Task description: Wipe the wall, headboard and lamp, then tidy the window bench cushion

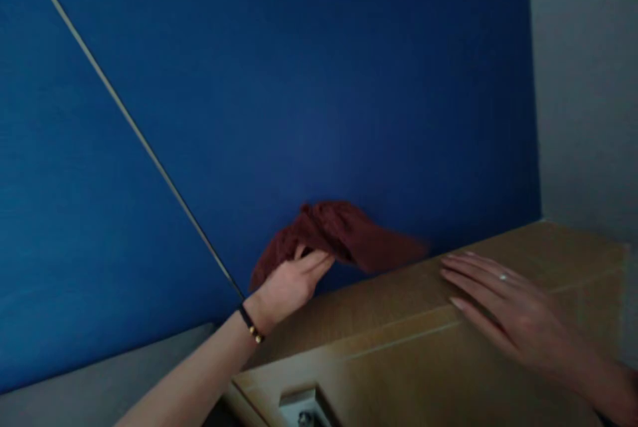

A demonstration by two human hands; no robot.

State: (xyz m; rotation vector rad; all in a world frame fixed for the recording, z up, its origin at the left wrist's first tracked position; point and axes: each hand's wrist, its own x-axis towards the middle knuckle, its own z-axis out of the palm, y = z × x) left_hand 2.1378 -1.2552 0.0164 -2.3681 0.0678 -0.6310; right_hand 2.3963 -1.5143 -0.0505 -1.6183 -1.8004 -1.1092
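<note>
- Near the centre of the frame, low, the left hand (292,281) pinches a bunched dark red cloth (339,234) between thumb and fingers, holding it against the blue wall (299,82) just above the back edge of a wooden cabinet top (399,321).
- At lower right, the right hand (503,304) lies flat and spread on that wooden top, fingers long and together, a ring on one finger; it holds nothing.
- To do the wiping well, I judge the cloth should be kept gathered in a firm wad so that a broad face meets the wall, with the flat hand bracing the body while the other reaches.
- The cloth looks soft, loosely woven and crumpled, its free end trailing toward the right and blurred.
- The wall is a matt, even deep blue; a thin pale line (124,115) crosses it diagonally from the upper left down to the cloth hand's wrist.
- The cabinet top is smooth, light brown wood with a faint seam; a small metal fitting (304,407) shows at the bottom edge.
- A dark bracelet (250,324) with gold beads circles the left wrist.
</note>
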